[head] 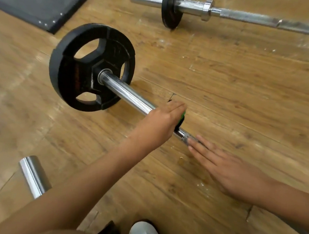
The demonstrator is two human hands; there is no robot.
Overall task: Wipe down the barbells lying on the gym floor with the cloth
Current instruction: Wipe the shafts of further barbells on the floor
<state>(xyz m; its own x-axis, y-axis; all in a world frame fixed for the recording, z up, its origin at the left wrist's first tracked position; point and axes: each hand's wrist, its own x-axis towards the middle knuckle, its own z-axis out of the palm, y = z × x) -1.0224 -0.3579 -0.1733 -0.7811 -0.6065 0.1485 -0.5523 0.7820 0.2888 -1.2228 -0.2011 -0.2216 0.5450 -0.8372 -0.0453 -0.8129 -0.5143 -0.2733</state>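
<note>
As left hand (pixel 159 121) seemingly grips cloth (pixel 181 119), barbell (pixel 131 95) points upper-left

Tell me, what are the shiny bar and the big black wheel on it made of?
The bar looks like chromed steel: mirror-bright, with streaky reflections. The black plate looks rubber-coated or painted metal, hard to say which: dull matte surface, pale scuffs.

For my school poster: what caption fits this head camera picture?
Left hand holds a green cloth on the near barbell; right hand rests straight fingers on its bar.
</note>
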